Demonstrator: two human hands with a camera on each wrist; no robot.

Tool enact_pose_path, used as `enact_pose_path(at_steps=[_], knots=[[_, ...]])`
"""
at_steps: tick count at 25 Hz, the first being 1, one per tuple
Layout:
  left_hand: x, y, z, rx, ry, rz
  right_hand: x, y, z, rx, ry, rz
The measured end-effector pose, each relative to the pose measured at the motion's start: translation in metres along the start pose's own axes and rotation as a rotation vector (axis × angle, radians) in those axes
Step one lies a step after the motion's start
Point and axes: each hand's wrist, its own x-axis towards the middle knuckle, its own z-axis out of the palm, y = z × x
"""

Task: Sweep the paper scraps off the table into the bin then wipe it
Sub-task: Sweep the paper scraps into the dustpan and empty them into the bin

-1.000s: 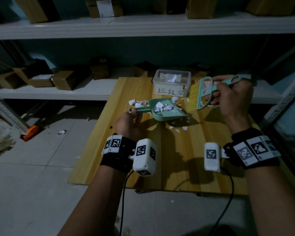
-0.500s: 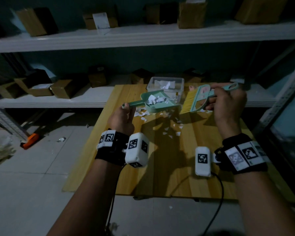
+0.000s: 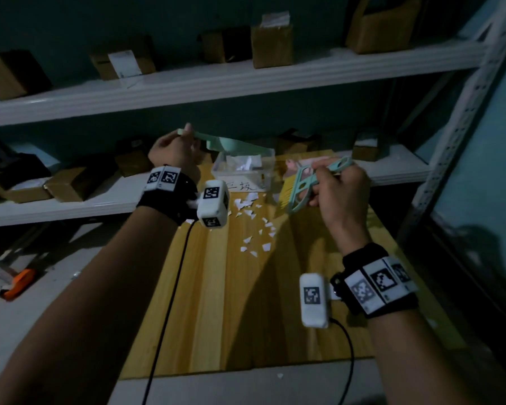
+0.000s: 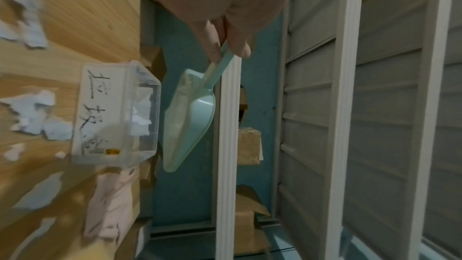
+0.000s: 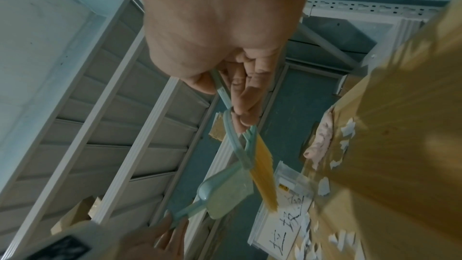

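The mint-green plastic dustpan (image 3: 240,146) is held by its handle in the curled fingers (image 4: 215,46) of the left hand (image 3: 173,150) and is tipped over the clear plastic bin with a handwritten label (image 3: 241,173) at the far edge of the yellow wooden bench (image 3: 246,302). White paper is seen inside the bin, so one load is judged to be delivered or just being emptied; whether any remains in the pan cannot be told. Just near of the bin, many torn white paper scraps (image 3: 254,226) are scattered across the bench, so sweeping is judged only partly done. To the right, the mint-green hand brush with yellow bristles (image 3: 301,188) is held above the bench by the right hand (image 3: 339,194), whose fingers (image 5: 245,94) are wrapped round its handle. A pale pink cloth (image 3: 295,165) lies at the far edge, just right of the bin, untouched; wiping is judged not yet begun.
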Motion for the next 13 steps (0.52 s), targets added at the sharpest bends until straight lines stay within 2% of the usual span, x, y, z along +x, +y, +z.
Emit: enact_pose_path(at_steps=[8, 13], knots=[[0.001, -0.007, 0.034, 0.220, -0.015, 0.113, 0.014, 0.004, -0.021, 0.002, 0.001, 0.016], [-0.006, 0.001, 0.045, 0.215, -0.056, 0.182, 0.020, 0.009, -0.030, -0.010, 0.016, 0.046]])
